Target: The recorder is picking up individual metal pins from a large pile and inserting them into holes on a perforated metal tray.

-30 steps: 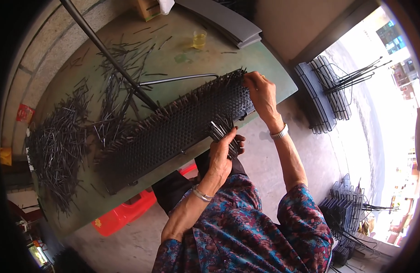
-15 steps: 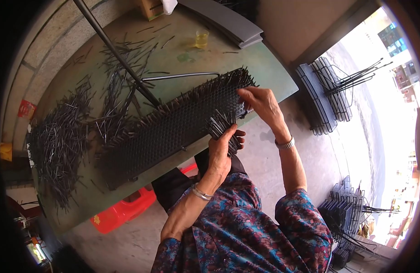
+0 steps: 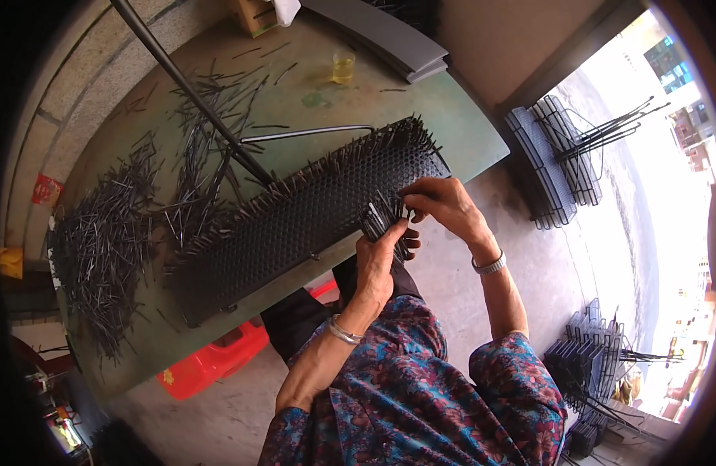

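A bundle of thin black strips [image 3: 381,220] stands upright in my left hand [image 3: 375,264], with the fingers wrapped round it. My right hand [image 3: 449,208] is closed in a pinch at the upper right edge of that bundle; whether a strip is between the fingertips is hidden. Just beyond both hands lies a long black panel [image 3: 296,221] with a honeycomb of small holes, slanting across the table. Rows of strips [image 3: 350,155] stick up along its far side and right end, while the near side shows bare holes.
On the green table [image 3: 451,116] lie a big heap of loose strips [image 3: 102,241], a cup of yellow liquid [image 3: 343,67] and stacked grey sheets [image 3: 389,39]. A dark pole [image 3: 195,93] slants down behind the panel. A red stool [image 3: 218,361] stands below; wire racks [image 3: 552,159] are at right.
My right hand has moved from the panel's right end down and toward me, to the bundle. My left hand stays nearly in place with the strips.
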A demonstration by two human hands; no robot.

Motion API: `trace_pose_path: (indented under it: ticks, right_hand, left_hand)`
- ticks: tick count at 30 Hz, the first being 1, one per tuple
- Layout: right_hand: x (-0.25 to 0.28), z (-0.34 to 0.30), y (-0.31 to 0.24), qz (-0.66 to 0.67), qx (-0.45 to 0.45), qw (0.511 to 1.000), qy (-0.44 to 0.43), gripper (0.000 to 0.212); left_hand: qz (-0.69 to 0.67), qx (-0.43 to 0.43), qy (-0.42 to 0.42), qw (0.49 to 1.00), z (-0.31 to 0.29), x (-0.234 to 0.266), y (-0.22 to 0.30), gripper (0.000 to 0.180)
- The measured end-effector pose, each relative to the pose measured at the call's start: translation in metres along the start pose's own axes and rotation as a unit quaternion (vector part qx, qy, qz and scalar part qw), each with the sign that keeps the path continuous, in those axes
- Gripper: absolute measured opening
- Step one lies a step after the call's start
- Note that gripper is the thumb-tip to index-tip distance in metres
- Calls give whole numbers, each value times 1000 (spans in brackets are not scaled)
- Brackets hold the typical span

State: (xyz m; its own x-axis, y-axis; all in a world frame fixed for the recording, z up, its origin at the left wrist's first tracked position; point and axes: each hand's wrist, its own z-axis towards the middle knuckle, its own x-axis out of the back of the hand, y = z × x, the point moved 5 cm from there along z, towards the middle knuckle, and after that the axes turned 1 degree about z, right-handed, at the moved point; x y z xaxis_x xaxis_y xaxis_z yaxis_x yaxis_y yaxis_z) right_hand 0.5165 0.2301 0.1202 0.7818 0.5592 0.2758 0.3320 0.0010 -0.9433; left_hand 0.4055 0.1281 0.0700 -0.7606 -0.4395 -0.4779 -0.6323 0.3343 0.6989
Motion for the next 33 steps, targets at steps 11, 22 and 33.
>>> trace_pose_path:
  ticks: [11,22,33]
  right_hand:
    - [1,5,1,-36,-21,999,-22,16]
    - [27,-2,-16,-26,27,987,158,13]
    - [54,32,-20,-186,226,882,369,6]
  left_hand:
    - [48,-26,5,998,1,0,-1,24]
    - [-43,6,3,999,11,-2,-2,29]
    - [-84,101,-40,990,10,-6,-18,29]
